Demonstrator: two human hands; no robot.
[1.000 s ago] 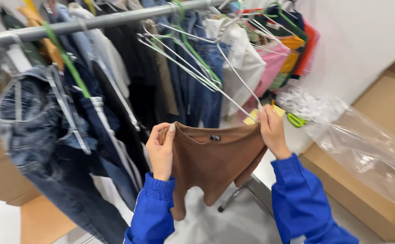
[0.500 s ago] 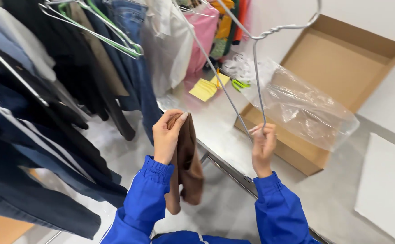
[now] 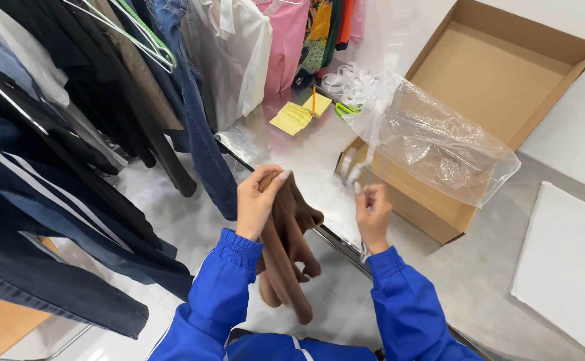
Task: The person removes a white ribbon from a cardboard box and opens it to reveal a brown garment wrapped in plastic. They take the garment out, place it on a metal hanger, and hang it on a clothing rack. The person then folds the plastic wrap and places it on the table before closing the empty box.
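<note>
My left hand [image 3: 258,202] grips a brown garment [image 3: 291,257] by its top edge, and the cloth hangs bunched below my wrist. My right hand [image 3: 373,215] is raised beside it, about a hand's width to the right, with fingers pinched on a thin grey wire hanger [image 3: 357,175]. The hanger is blurred, and only a short piece shows above my fingertips. Both sleeves are bright blue. The hanger is clear of the brown garment.
A rail of hanging clothes fills the left and top: dark trousers [image 3: 52,194], jeans [image 3: 202,134], a white top [image 3: 236,60], a pink top [image 3: 286,47]. An open cardboard box [image 3: 506,73] with a clear plastic bag [image 3: 439,144] lies right. Yellow notes [image 3: 292,117] and a white board [image 3: 566,261] lie on the floor.
The hanger that stood tall above my right hand has dropped out of sight but for a blurred piece. My left hand still holds the brown garment, now slightly lower and nearer the right hand.
</note>
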